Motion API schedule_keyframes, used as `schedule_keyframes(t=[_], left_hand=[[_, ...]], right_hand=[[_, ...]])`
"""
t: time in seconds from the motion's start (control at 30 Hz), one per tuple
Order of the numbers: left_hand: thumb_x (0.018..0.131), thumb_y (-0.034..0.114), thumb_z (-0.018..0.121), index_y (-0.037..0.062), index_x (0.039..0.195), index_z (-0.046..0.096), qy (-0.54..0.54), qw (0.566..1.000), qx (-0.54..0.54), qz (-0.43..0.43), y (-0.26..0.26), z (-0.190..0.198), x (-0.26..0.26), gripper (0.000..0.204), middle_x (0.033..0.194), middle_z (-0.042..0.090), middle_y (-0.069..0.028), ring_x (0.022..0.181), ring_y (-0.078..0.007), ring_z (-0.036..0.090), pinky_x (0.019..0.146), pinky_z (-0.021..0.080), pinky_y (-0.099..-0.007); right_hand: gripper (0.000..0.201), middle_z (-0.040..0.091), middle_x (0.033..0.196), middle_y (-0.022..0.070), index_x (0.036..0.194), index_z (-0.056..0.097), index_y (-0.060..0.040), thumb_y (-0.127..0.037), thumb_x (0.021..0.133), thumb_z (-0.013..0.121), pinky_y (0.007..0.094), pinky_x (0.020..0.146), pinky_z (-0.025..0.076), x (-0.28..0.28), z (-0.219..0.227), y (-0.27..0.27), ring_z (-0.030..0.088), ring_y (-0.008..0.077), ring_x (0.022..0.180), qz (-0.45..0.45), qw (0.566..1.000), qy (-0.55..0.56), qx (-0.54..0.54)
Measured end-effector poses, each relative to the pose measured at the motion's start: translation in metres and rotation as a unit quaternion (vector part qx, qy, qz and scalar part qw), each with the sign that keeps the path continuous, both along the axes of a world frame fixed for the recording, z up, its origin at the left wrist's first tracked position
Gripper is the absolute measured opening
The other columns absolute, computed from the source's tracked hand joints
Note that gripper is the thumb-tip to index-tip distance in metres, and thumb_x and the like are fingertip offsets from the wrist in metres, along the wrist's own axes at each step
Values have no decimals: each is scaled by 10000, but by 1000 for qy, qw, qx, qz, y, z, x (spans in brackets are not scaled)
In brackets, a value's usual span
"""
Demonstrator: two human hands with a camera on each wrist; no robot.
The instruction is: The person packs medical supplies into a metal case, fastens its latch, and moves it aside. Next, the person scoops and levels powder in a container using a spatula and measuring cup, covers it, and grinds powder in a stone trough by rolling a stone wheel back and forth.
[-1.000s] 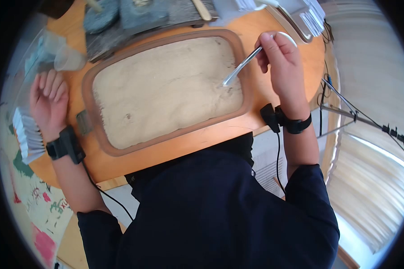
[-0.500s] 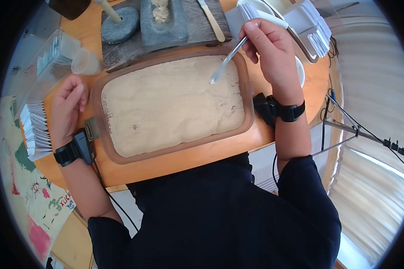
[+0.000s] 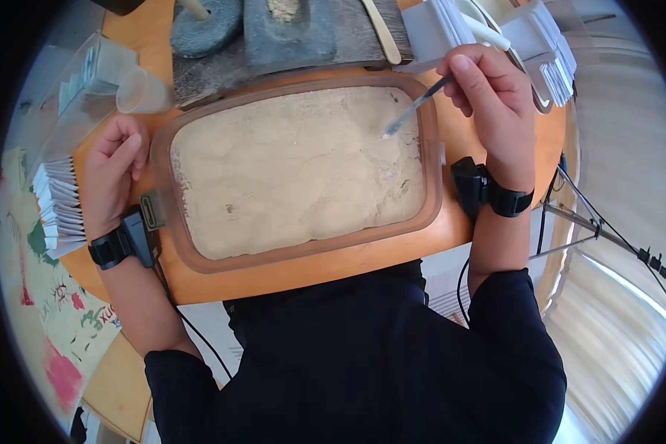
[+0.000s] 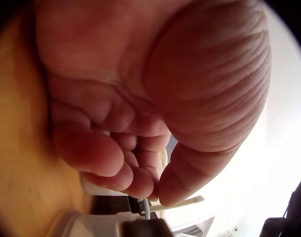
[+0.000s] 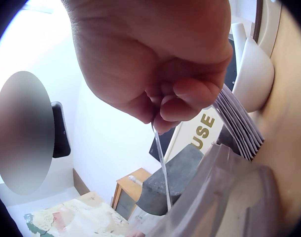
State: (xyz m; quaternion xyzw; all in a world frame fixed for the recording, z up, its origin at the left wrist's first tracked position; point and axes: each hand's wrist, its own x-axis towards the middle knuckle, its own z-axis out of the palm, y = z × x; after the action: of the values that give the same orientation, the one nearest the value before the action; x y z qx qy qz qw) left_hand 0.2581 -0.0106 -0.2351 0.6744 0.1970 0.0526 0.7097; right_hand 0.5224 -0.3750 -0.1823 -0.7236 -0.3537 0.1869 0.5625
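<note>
The right hand (image 3: 496, 103) has the tool (image 3: 414, 106) pinched by its upper end, slanting down, tip at the pale powder (image 3: 296, 170) near the tub's (image 3: 311, 250) far right corner! Across the way, the left hand (image 3: 115, 164) rests on the table (image 3: 274, 283), fingers loosely curled, holding nothing, just beside the tub.

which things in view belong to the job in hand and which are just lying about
Seemingly in use:
metal tool, pinched in the right hand
tub
pale powder

Seemingly just lying about:
clear cup
folded white papers
grey stone block
pale-handled tool
</note>
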Motion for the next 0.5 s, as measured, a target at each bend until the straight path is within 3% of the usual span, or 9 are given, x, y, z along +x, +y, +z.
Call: schedule_keyframes(t=[0.27, 0.33, 0.5], left_hand=[[961, 163, 604, 68, 939, 555, -11, 1000, 11, 0, -2, 2, 1, 109, 784, 485, 44, 643, -28, 408, 551, 306, -180], [958, 163, 610, 72, 940, 559, -9, 1000, 16, 4, -7, 2, 2, 106, 778, 492, 46, 641, -28, 417, 551, 312, -178], [943, 171, 638, 85, 937, 574, -4, 1000, -3, -1, -9, 7, 5, 107, 753, 515, 54, 633, -26, 445, 555, 339, -173]], right_hand=[[210, 610, 741, -34, 922, 696, -22, -201, 993, 614, 178, 580, 409, -5, -4, 6, 515, 29, 659, -13, 1000, 21, 17], [223, 612, 707, -29, 900, 692, -32, -222, 988, 615, 182, 528, 401, 1, -4, 3, 517, 31, 604, -36, 992, 122, -2], [236, 609, 676, -22, 887, 690, -39, -236, 987, 607, 184, 486, 392, -3, 3, 9, 518, 39, 557, -85, 984, 158, 2]])
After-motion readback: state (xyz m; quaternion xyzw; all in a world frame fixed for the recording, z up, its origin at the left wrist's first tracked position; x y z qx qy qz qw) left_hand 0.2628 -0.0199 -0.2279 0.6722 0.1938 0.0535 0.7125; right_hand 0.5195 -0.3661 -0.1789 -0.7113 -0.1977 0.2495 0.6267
